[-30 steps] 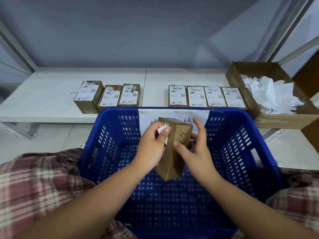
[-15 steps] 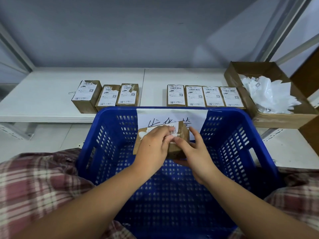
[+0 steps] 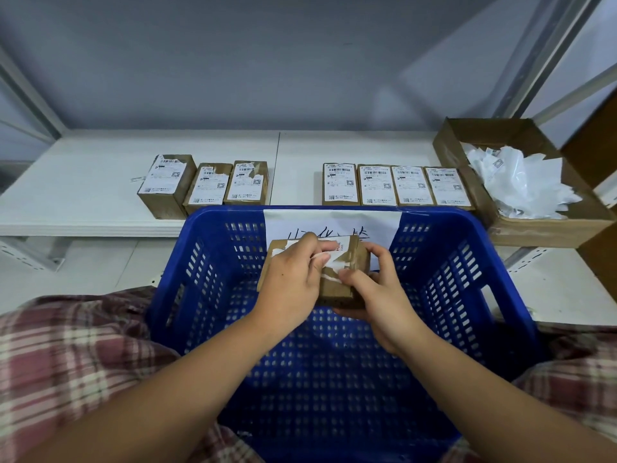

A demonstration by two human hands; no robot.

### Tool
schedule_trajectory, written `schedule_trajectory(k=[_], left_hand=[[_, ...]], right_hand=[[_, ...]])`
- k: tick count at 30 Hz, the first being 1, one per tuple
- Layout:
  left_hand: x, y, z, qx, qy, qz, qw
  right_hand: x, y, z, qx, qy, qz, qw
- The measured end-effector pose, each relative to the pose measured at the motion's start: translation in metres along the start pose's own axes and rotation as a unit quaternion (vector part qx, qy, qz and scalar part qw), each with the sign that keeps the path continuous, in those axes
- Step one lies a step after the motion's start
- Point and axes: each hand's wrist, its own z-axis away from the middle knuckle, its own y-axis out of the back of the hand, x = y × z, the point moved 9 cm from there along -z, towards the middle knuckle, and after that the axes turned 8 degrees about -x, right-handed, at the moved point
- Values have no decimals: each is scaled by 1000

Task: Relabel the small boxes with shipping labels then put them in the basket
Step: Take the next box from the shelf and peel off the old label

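A small brown cardboard box (image 3: 335,289) with torn white label remnants is held above the blue basket (image 3: 467,295). My left hand (image 3: 290,279) lies across its top and pinches a white strip of the old label (image 3: 329,259). My right hand (image 3: 377,292) grips the box from its right side and underneath. On the white shelf (image 3: 83,182), three small boxes with torn labels (image 3: 203,185) stand at the left. Several boxes with whole labels (image 3: 394,185) stand in a row at the right.
An open cardboard carton (image 3: 547,225) holding a heap of white label scraps (image 3: 521,182) sits at the shelf's right end. A white paper sign (image 3: 377,225) with handwriting hangs on the basket's far wall. Plaid fabric (image 3: 66,362) lies on both sides of the basket.
The box was upright a second ago; it now lies flat with its labelled face up. My left hand has moved onto that face and pinches the label.
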Motion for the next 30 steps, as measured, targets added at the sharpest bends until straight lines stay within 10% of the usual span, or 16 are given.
schedule_trajectory(k=[20, 30], left_hand=[[-9, 5, 1, -14, 74, 235, 969], [-14, 5, -1, 27, 86, 139, 986]], right_hand=[[-10, -4, 2, -13, 51, 16, 998], [-18, -6, 6, -16, 84, 134, 987]])
